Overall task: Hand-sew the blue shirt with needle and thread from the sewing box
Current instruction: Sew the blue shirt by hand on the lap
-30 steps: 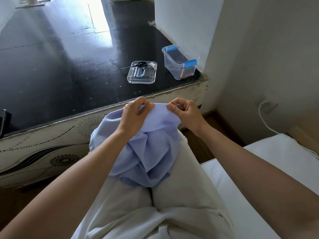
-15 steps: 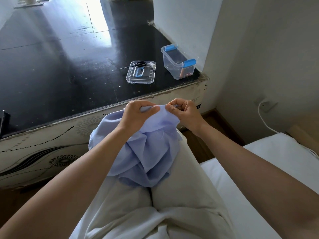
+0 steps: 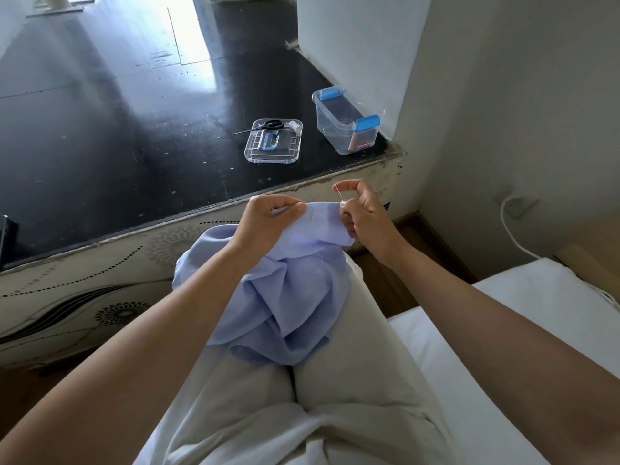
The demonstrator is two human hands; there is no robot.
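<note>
The glossy black tabletop fills the upper left and runs out of view at the top and left; its cream patterned side panel faces the person. A dark object at the left edge is cut off and cannot be identified. The person's lap in pale cloth trousers fills the lower middle, beside a white mattress that is cut off on the right.

The light blue cloth shirt lies bunched on the knees, and its folds hide any seam or stitches. The left hand pinches the shirt's raised top edge between thumb and curled fingers. The right hand is just beside that edge, its thumb and forefinger pinching a thin pale sliver that slants down to the cloth. It is too fine to tell whether this is needle or taut thread.

On the tabletop, well apart from the hands, stands an open clear plastic sewing box with blue latches, its contents blurred. Near it lies a clear flat lid with a blue handle, bearing black scissors and a small white thread spool.

Half a second ago the right hand was pressed against the shirt's edge, close to the left hand. It has since lifted up and to the right, while the left hand's pinch is unchanged.
</note>
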